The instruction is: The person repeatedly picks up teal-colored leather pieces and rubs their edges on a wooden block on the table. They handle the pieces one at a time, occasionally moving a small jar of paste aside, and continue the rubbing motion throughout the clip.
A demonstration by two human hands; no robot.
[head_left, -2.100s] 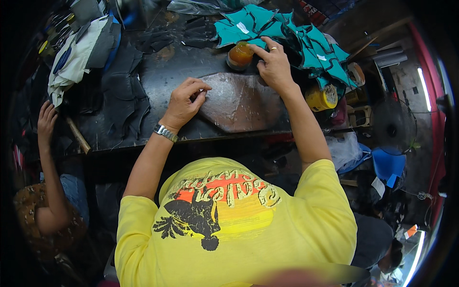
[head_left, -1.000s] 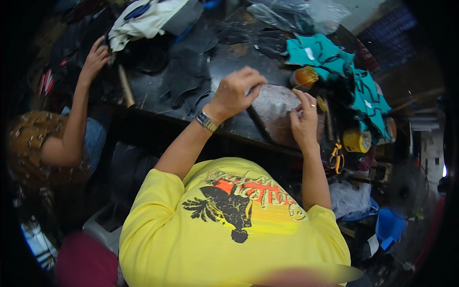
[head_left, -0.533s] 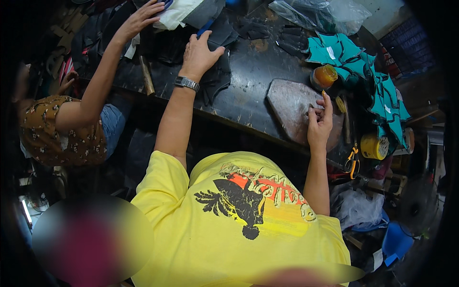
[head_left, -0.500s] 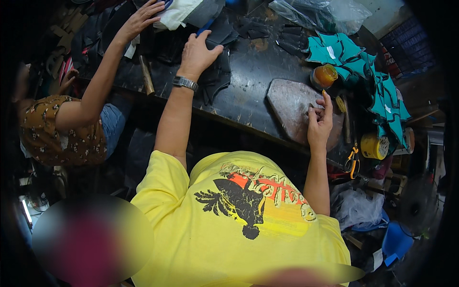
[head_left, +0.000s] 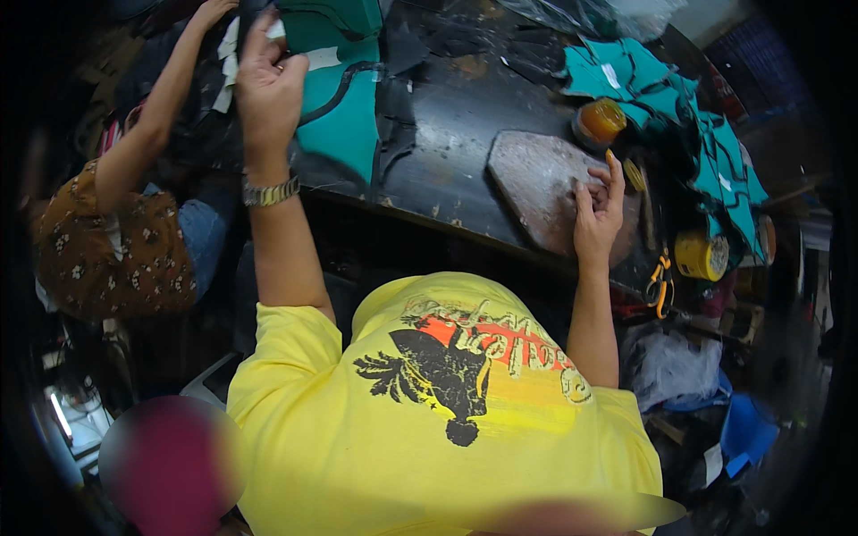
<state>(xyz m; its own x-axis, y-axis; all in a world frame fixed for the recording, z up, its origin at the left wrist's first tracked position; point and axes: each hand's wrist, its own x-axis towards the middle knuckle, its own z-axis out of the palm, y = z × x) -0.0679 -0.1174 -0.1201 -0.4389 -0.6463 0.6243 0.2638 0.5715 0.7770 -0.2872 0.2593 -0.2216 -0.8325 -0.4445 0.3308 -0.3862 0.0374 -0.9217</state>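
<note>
Beside a teal sheet piece with black edging [head_left: 344, 121], my left hand [head_left: 271, 98] is raised over the far left of the table. Its fingers are closed at what looks like the piece's edge; the exact grip is partly hidden. A strip of white shows on the piece near my thumb. My right hand [head_left: 599, 219] hangs above a brownish flat slab [head_left: 527, 179], holding nothing visible. Its index finger is raised, with an orange-yellow smear on the tip, and the other fingers are loosely bent. Just beyond it stands a jar of amber paste [head_left: 601, 122].
Several teal pieces with black straps [head_left: 630, 80] lie along the right edge. A yellow tub [head_left: 700, 256] and orange-handled pliers or cutters [head_left: 660, 286] are at the near right. Another person's arm [head_left: 161, 98] reaches across the table on the left. Clear plastic [head_left: 599, 13] lies at the back.
My left hand has moved left and turned, and the teal piece now shows where dark and white material lay. The other person's arm has shifted left. My right hand has hardly moved.
</note>
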